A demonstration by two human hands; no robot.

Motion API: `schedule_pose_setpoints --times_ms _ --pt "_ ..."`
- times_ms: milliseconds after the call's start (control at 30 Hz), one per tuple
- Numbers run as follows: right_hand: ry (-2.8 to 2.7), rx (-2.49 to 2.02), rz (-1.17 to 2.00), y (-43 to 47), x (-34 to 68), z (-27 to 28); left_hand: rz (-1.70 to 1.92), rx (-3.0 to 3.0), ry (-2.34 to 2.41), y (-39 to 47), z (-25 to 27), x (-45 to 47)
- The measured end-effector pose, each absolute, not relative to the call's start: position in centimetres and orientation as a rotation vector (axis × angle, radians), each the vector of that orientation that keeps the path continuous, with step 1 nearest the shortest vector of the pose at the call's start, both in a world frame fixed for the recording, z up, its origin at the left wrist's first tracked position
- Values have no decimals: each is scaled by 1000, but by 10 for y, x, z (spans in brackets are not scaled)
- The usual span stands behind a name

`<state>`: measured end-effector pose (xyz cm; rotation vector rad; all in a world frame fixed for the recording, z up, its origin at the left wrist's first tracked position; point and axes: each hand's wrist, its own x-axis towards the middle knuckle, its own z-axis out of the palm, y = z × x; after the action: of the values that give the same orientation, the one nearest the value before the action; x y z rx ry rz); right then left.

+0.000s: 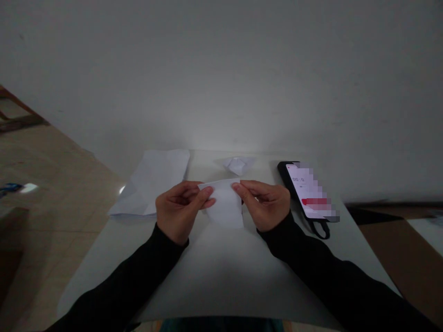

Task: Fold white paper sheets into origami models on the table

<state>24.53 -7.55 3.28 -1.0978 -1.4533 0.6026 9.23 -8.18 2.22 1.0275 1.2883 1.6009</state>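
A small sheet of white paper is held up over the table between both hands. My left hand pinches its upper left corner between thumb and fingers. At the upper right corner, my right hand grips the same sheet, thumb on the near face. Just beyond the sheet, a folded white paper boat lies on the table. To the left of my left hand is a stack of white paper.
The white table stands against a pale wall. On its right side lies a phone in a black case with a strap; its screen is lit and partly pixelated. Tiled floor shows at left, a brown surface at right.
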Motion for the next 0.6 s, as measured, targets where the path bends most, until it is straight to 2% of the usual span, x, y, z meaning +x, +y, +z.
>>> schedule_pose_setpoints --times_ms 600 --pt "-1505 -1084 484 -75 246 27 1591 1093 1212 -85 24 89"
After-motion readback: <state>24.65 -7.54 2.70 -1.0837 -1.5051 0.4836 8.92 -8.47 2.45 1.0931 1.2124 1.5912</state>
